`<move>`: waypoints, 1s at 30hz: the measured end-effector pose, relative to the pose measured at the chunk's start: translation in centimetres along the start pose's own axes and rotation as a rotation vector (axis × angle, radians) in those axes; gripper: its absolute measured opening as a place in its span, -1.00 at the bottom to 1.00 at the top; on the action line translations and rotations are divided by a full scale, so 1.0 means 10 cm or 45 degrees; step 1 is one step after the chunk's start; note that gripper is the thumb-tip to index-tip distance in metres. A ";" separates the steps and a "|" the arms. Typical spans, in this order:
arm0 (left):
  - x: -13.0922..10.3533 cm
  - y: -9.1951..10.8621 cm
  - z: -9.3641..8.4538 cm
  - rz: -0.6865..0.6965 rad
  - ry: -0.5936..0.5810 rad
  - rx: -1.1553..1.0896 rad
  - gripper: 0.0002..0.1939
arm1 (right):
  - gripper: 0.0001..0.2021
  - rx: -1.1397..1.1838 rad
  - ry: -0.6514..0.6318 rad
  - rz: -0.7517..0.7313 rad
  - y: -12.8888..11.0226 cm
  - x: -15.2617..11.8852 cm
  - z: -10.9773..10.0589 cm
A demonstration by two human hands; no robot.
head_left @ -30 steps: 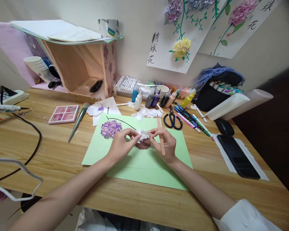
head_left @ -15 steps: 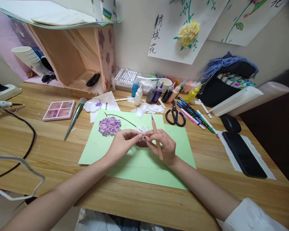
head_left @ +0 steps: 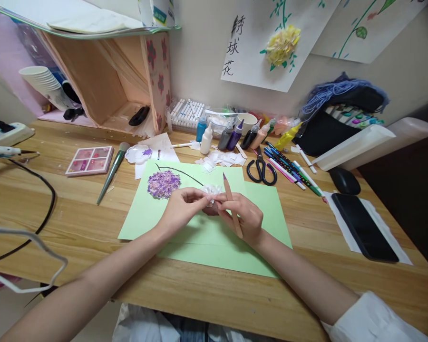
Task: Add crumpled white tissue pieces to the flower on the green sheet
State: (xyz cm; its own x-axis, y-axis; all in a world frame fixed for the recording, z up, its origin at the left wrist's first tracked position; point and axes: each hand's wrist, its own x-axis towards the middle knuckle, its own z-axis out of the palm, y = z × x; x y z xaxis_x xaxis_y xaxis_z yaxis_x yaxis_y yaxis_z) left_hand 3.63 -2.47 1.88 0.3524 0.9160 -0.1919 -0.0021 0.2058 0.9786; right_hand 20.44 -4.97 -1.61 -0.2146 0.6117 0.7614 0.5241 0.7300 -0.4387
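My left hand is closed, thumb and forefinger pinching what looks like a small piece of white paper. The fingertips of my right hand meet it there, also closed. A light brown pencil is held between my right fingers, its dark tip pointing up and away. Just behind the fingertips is a white ruffled paper flower; a brown patch shows below it, partly hidden. Under both hands lies light green paper. It bears a purple and pink ruffled flower and a dark curved line.
Black scissors, white paper scraps and several pens lie behind the green paper. Paint bottles stand further back. To the left are a brush and a pink case; to the right, a phone and mouse.
The head view has shifted slightly, so everything sits a little further right and mostly higher. My fingertips have moved slightly closer together at the white piece; the pencil stays in my right hand.
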 end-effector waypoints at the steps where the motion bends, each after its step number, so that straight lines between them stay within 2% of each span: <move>1: 0.00 0.00 0.00 -0.001 -0.002 -0.008 -0.80 | -0.83 0.003 0.004 -0.004 0.00 0.00 0.00; 15: 0.02 -0.04 -0.01 0.037 -0.007 0.033 -0.82 | -0.85 0.083 0.019 0.073 -0.02 0.01 0.01; 22: 0.01 -0.01 -0.01 0.029 -0.073 0.023 -0.82 | -0.81 0.095 0.055 0.053 -0.01 0.00 0.03; 26: 0.01 0.00 -0.03 0.090 -0.026 0.141 -0.74 | -0.80 0.151 0.041 0.014 -0.02 0.00 0.03; 30: 0.03 -0.02 -0.04 0.127 -0.068 0.199 -0.66 | -0.78 0.188 0.004 -0.071 -0.02 -0.02 0.03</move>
State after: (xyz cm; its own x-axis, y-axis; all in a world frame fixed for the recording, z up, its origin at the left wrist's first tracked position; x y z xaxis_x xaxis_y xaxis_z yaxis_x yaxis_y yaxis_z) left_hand 3.32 -2.10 1.64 0.4067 0.9088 -0.0931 0.1042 0.0551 0.9930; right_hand 20.09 -5.15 -1.83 -0.2377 0.5680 0.7880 0.3845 0.8000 -0.4606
